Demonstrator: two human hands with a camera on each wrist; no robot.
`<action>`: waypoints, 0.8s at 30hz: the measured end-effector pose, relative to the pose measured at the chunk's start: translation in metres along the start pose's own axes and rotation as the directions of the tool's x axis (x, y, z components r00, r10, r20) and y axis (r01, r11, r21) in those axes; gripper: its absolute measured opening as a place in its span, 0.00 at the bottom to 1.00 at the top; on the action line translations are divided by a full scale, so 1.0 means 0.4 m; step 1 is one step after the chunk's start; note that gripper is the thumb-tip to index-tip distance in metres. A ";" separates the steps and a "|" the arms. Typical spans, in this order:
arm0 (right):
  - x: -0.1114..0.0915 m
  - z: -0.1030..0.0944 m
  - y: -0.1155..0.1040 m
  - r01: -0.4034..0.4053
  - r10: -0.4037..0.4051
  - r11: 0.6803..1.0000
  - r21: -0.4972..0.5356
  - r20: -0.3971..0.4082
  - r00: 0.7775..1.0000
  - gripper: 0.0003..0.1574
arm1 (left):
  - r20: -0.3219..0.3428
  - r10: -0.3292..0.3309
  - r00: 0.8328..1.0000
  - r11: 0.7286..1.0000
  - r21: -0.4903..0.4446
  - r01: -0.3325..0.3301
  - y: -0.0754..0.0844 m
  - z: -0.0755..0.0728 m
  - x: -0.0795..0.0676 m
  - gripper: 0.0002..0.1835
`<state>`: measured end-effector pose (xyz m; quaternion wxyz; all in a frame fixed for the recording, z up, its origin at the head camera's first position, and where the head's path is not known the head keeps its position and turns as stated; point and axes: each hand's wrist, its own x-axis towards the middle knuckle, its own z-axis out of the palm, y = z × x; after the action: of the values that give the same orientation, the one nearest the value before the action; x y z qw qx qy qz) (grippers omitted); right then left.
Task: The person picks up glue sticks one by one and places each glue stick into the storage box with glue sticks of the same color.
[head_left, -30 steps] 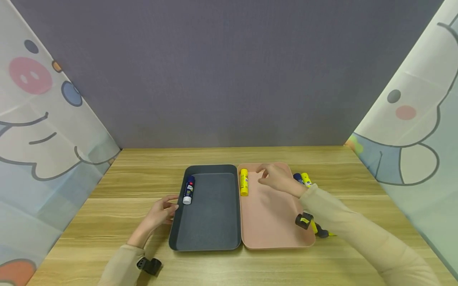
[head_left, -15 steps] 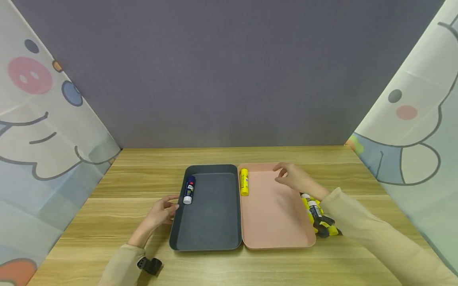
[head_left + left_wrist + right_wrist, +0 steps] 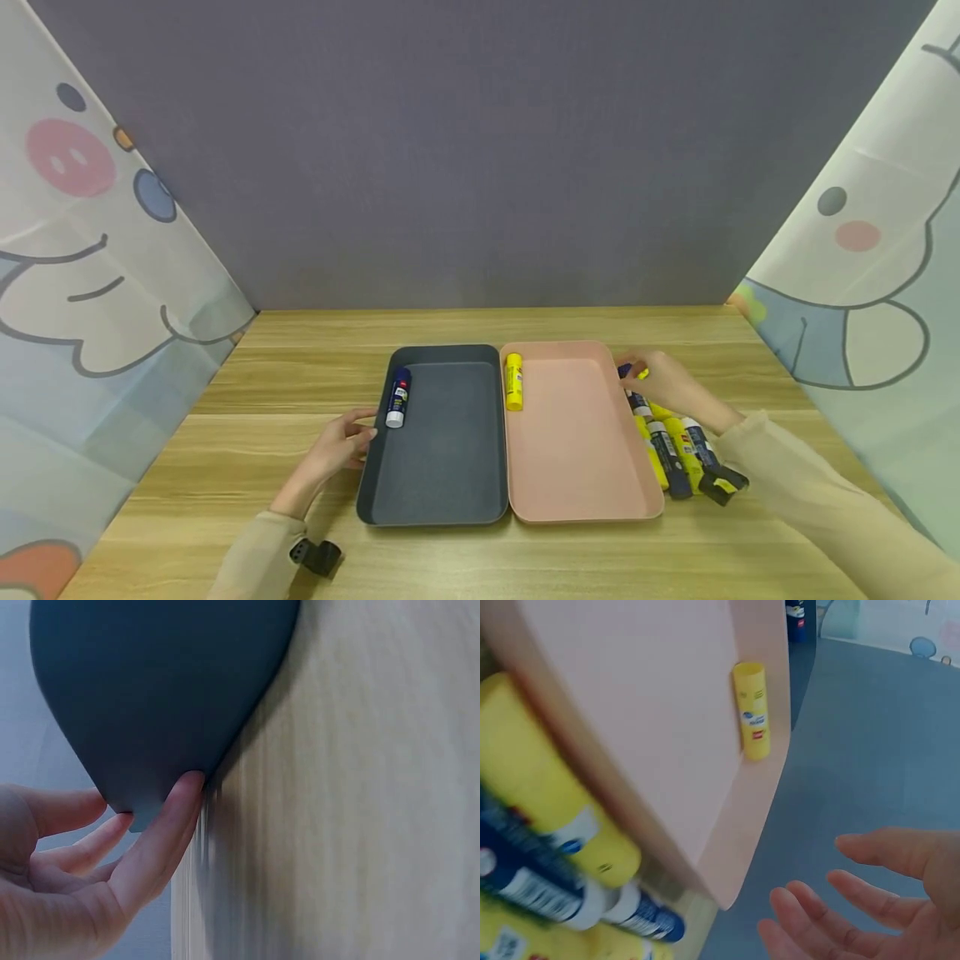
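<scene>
My left hand [image 3: 336,446] holds the left wall of the dark grey tray [image 3: 450,467], with its fingertips on the rim and outer wall in the left wrist view. A navy glue stick with a white end [image 3: 398,398] lies in that tray along its left side. A yellow glue stick [image 3: 513,382] lies in the pink tray [image 3: 577,475], by its left wall. My right hand [image 3: 663,383] hovers over the pile's far end, beside a navy glue stick [image 3: 637,402]. The right wrist view shows its fingers [image 3: 877,896] spread apart and holding nothing.
Several yellow and navy glue sticks [image 3: 684,446] lie heaped against the pink tray's right side. The two trays stand side by side on the wooden table [image 3: 300,367]. A grey panel [image 3: 480,167] rises behind, with printed cloth [image 3: 847,250] at both sides.
My right hand has moved right, from above the pink tray to the glue sticks beside it. More of the pile shows now. My left hand has stayed on the grey tray.
</scene>
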<state>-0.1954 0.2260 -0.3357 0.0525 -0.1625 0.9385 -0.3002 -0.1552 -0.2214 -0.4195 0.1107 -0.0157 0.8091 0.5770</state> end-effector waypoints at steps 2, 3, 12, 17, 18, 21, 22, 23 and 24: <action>-0.008 -0.002 0.014 -0.019 0.019 1.000 -0.002 0.004 1.000 0.21 | -0.003 -0.002 1.000 1.000 -0.007 0.001 -0.001 0.001 0.000 0.21; -0.012 -0.004 0.020 -0.029 0.029 1.000 -0.005 0.007 1.000 0.21 | -0.006 -0.005 1.000 1.000 -0.011 0.005 -0.001 0.001 0.000 0.21; -0.051 -0.013 0.075 -0.089 0.089 0.996 -0.014 0.006 0.996 0.23 | -0.007 -0.008 1.000 1.000 -0.021 0.008 -0.001 0.003 -0.003 0.21; -0.070 -0.016 0.098 -0.104 0.104 0.994 -0.035 -0.017 0.994 0.23 | -0.013 -0.003 1.000 1.000 -0.016 0.003 -0.002 0.004 -0.003 0.21; -0.072 -0.017 0.103 -0.099 0.098 0.994 -0.038 -0.026 0.995 0.23 | -0.016 -0.005 1.000 1.000 -0.016 0.005 -0.002 0.004 -0.002 0.21; -0.081 -0.016 0.120 -0.095 0.093 0.994 -0.058 -0.046 0.995 0.23 | -0.016 -0.006 1.000 1.000 -0.012 0.006 -0.002 0.003 -0.001 0.21; -0.084 -0.016 0.126 -0.097 0.094 0.993 -0.062 -0.050 0.994 0.23 | -0.017 -0.006 1.000 1.000 -0.012 0.006 -0.002 0.003 0.000 0.21; -0.087 -0.016 0.130 -0.101 0.097 0.993 -0.069 -0.052 0.994 0.23 | -0.013 -0.003 1.000 1.000 -0.013 0.003 -0.003 0.003 0.000 0.21; -0.090 -0.016 0.134 -0.107 0.104 0.992 -0.068 -0.050 0.993 0.23 | -0.011 -0.001 1.000 1.000 -0.013 0.000 -0.003 0.003 0.000 0.21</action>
<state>-0.1776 0.2828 -0.3615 0.0407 -0.1072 0.9568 -0.2673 -0.1547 -0.2208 -0.4211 0.1061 -0.0199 0.8059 0.5821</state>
